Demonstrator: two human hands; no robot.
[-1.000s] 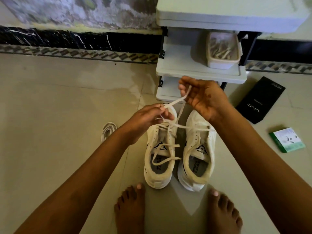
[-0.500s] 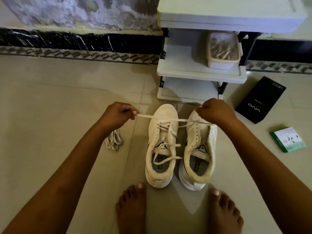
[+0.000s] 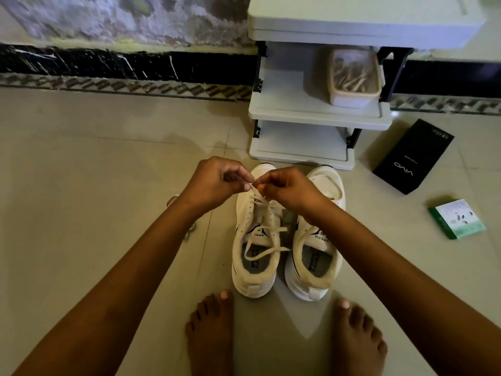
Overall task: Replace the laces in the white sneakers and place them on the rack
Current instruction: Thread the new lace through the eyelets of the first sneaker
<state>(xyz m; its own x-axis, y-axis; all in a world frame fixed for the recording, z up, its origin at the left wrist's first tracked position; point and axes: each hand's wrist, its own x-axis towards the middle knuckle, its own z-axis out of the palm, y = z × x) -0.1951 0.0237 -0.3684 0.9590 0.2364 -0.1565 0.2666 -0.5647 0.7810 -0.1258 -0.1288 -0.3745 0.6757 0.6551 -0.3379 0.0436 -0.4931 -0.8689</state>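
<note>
Head view: white sneakers [image 3: 284, 240] side by side; left one half-laced.

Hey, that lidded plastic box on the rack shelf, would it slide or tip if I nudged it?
The plastic box looks low and wide, so it would probably slide rather than tip. The rack shelf looks smooth, which favours sliding. The small pale pieces inside seem loose, so it is likely light and may rattle.

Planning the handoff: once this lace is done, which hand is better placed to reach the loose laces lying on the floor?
Left. The left hand pinches the lace over the left sneaker, and the loose laces lie just beside the left forearm. The right hand would likely have to cross over.
</note>
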